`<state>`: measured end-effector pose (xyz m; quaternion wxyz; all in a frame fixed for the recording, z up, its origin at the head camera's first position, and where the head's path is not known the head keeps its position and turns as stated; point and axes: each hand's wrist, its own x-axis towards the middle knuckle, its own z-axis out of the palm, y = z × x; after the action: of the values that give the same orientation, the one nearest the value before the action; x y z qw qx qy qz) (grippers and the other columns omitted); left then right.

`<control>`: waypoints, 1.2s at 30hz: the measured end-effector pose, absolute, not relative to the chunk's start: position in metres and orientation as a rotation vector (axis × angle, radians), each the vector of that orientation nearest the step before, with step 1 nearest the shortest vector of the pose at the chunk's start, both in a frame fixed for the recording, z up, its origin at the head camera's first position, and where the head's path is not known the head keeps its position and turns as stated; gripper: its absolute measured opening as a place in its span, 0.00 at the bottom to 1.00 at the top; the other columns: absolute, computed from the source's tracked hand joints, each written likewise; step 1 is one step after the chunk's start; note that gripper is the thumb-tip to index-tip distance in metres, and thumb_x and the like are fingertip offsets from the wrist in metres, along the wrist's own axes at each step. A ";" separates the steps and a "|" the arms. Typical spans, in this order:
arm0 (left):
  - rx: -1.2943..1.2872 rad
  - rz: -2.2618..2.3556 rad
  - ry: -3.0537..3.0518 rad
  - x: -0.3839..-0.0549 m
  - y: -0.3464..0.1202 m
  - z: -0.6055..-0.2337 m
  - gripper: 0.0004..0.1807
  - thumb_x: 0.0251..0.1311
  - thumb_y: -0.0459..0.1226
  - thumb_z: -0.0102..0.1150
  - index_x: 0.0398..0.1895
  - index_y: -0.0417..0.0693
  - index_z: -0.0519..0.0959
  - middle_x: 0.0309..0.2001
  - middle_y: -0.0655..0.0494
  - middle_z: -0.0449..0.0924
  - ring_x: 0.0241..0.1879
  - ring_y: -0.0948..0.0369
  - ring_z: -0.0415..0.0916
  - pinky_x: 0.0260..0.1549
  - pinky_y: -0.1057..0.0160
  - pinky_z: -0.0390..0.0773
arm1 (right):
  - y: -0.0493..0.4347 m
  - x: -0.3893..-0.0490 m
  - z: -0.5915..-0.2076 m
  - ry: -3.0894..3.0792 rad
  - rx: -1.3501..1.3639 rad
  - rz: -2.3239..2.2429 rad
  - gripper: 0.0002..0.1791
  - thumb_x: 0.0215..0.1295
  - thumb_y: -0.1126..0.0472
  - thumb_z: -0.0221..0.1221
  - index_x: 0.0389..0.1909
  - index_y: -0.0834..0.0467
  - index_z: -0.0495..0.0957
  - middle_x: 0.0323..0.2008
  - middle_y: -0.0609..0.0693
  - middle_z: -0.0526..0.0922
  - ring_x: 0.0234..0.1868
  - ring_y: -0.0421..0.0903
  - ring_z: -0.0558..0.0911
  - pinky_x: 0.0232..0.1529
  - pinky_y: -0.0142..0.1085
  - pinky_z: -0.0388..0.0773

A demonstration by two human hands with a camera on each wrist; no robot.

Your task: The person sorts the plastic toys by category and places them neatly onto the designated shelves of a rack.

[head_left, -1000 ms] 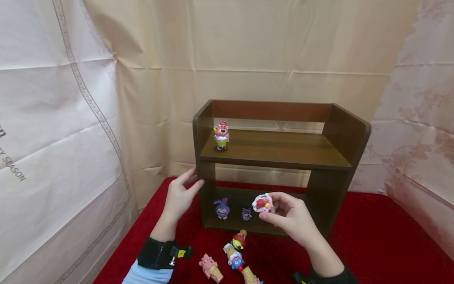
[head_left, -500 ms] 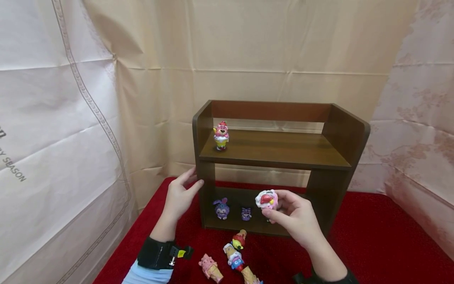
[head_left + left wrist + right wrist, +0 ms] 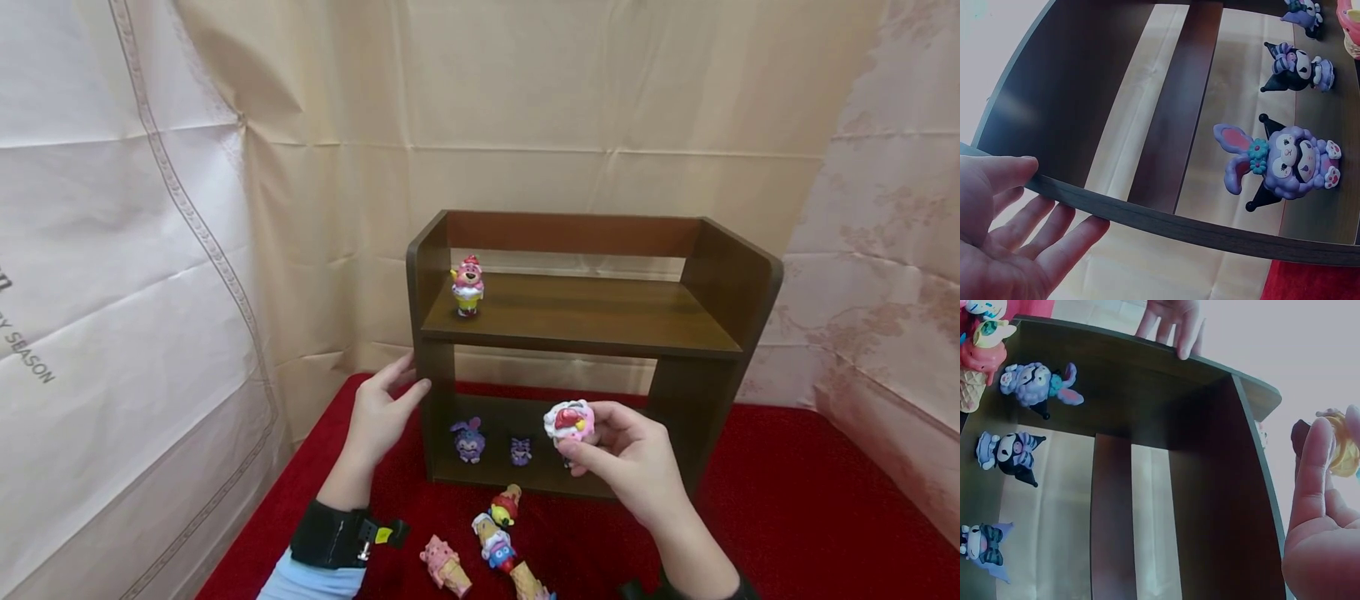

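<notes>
In the head view my right hand (image 3: 630, 467) pinches a small figurine (image 3: 568, 422) with a white, pink and red top, held in front of the dark wooden shelf (image 3: 585, 312). The right wrist view shows a yellow, swirled part of that figurine (image 3: 1344, 447) between fingers and thumb. My left hand (image 3: 382, 412) touches the shelf's left side panel, its fingers fairly straight along the outside and the thumb at the front edge. A rabbit-eared purple figurine (image 3: 469, 442) and a smaller purple one (image 3: 521, 451) stand on the lower board. A third figurine (image 3: 985, 542) there is mostly hidden by my right hand in the head view.
A pink bear figurine (image 3: 468, 287) stands at the left of the upper board. Several ice-cream-cone figurines lie before the shelf on the red cloth (image 3: 780, 500), among them a pink one (image 3: 446, 567) and a blue-faced one (image 3: 495, 546). Beige curtain (image 3: 525, 108) hangs behind.
My right hand has shifted a little to the right with the figurine, tilting it slightly. Part of the third lower figurine now shows behind it. The left hand stays in place.
</notes>
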<state>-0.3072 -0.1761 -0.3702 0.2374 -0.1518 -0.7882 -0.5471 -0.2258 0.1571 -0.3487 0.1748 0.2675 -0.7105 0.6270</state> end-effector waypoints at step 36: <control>-0.416 -1.514 -2.155 -0.306 -0.176 -0.369 0.28 0.67 0.37 0.66 0.70 0.45 0.74 0.65 0.45 0.76 0.59 0.48 0.79 0.51 0.49 0.82 | 0.150 -0.244 -0.308 -2.025 0.541 1.552 0.17 0.61 0.59 0.73 0.49 0.60 0.85 0.32 0.50 0.89 0.29 0.48 0.87 0.35 0.32 0.84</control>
<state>-0.3060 -0.1763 -0.3691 0.2353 -0.1516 -0.7856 -0.5519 -0.2439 0.1497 -0.3080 0.2636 0.2001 -0.7489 0.5741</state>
